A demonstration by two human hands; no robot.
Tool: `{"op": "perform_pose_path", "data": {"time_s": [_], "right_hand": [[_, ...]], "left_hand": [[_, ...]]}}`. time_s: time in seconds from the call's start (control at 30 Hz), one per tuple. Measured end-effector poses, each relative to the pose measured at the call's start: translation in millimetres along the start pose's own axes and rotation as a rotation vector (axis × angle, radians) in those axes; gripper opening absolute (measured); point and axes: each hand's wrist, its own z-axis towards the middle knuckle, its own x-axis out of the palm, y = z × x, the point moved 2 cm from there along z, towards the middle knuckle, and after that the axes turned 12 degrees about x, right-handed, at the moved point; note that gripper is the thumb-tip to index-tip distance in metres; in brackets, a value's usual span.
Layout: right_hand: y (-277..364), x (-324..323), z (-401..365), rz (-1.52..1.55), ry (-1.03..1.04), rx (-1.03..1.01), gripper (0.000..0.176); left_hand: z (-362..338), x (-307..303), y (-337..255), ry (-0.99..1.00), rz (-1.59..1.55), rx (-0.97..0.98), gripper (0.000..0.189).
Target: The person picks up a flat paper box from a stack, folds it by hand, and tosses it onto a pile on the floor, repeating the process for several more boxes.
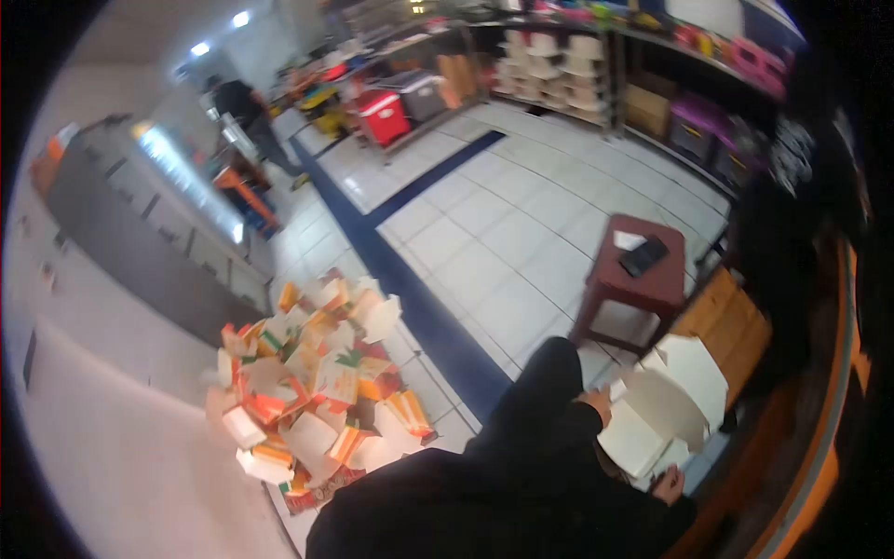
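Two hands (597,406) (668,485) at carton (643,426) edges

White floor (549,172) free between box pile (326,382) and maroon stool (643,270); stool blocks way toward shelves (680,140).

this looks like the back room or kitchen of a food business: white floor tiles (484,256), metal shelving (610,88) with stacked pale containers (549,70), a lit glass-fronted cooler (186,177), and a big heap of printed food cartons (321,387) on the floor.
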Motion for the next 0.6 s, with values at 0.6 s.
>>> {"op": "perform_pose_path", "data": {"time_s": [0.6], "right_hand": [[11,9,9,-0.241,-0.029,0.203,0.018]], "left_hand": [[-333,-457,374,-1.836,-0.487,-0.629,0.035]]}}
